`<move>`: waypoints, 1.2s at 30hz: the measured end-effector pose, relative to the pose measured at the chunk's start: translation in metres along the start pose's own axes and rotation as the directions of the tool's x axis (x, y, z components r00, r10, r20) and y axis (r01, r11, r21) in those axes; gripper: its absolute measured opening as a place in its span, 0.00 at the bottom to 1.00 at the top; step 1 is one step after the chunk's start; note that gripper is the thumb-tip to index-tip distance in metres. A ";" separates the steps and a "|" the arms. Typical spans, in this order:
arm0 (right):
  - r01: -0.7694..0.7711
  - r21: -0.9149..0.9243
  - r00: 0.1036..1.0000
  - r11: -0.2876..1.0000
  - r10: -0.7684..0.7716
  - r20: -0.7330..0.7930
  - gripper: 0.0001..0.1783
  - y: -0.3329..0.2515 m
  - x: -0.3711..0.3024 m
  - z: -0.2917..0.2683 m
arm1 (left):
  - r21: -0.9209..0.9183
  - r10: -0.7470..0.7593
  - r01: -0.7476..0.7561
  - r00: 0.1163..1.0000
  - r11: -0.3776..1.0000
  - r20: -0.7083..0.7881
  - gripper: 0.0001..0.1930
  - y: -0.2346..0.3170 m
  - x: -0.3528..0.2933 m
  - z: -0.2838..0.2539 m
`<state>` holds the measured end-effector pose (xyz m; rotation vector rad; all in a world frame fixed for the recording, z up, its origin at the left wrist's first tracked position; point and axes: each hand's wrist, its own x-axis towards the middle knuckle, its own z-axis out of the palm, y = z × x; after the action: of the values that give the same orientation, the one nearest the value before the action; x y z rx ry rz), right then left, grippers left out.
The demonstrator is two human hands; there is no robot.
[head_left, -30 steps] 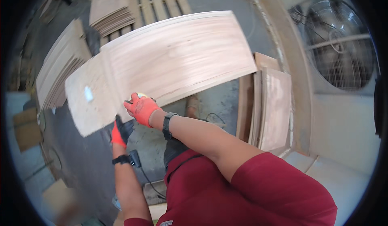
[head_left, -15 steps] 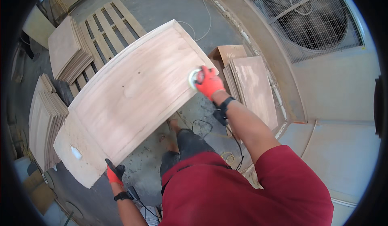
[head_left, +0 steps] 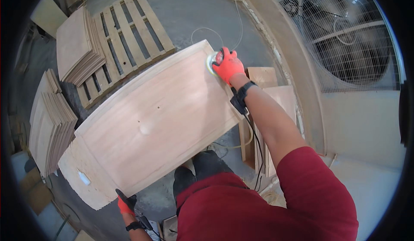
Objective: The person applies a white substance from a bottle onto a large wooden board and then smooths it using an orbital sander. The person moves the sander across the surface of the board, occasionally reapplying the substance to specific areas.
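Sliding sander (head_left: 212, 63) farther along panel (head_left: 159, 120), right hand (head_left: 228, 66).

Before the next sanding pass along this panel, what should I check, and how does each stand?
1. Right hand gripping the round sander: ok.
2. Sander sits on the wooden panel, at its far corner: ok.
3. Left hand steadying the panel's near edge: ok, fingers on it.
4. Cord hanging from the right wrist, clear of the panel face: ok.
5. What holds the panel up underneath: cannot tell.
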<state>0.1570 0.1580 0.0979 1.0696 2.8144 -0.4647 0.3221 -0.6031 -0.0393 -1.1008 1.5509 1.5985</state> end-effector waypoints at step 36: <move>0.679 0.003 0.713 0.735 -0.659 0.238 0.29 -0.509 -0.237 0.159 | 0.309 0.156 -0.173 0.984 0.935 0.081 0.29 -0.010 0.008 0.001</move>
<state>-0.0053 -0.4021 0.1192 -0.0847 2.8879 -0.4663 0.3269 -0.6020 -0.0509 -0.7634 1.8248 1.4071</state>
